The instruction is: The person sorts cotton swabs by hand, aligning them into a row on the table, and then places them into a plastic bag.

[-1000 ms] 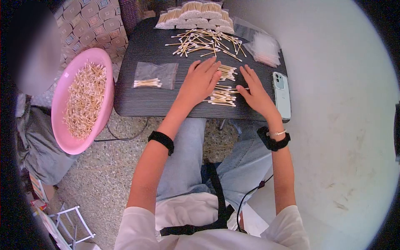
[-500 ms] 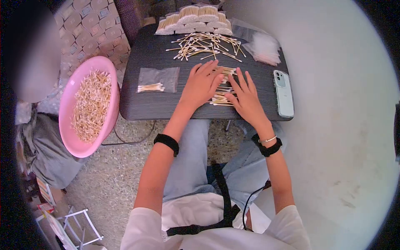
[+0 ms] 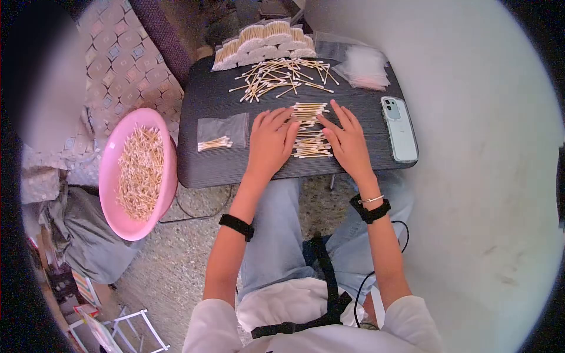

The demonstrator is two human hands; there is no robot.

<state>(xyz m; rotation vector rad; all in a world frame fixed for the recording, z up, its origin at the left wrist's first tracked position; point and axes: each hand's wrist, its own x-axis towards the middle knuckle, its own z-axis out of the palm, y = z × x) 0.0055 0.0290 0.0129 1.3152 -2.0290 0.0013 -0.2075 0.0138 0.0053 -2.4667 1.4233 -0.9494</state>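
A column of cotton swabs (image 3: 311, 110) lies crosswise on the small dark table, lined up between my hands in an upper and a lower group. My left hand (image 3: 269, 144) rests along the left ends, fingers stretched forward and fingertips right at the white tips. On the opposite side, my right hand (image 3: 350, 141) is open with fingers spread, its index finger and thumb close against the right ends. Left of my left hand is a clear zip bag (image 3: 234, 126) with a few swabs (image 3: 215, 143) in it.
Loose swabs (image 3: 276, 76) lie scattered farther back, before a stack of filled swab bags (image 3: 265, 38). Clear plastic bags (image 3: 365, 67) lie at the back right, and a phone (image 3: 400, 129) lies at the right edge. A pink basin (image 3: 112, 176) of swabs stands left of the table.
My left hand has drawn back leftward from over the swabs, uncovering more of the column. My right hand stays beside the right ends. The camera view has shifted slightly.
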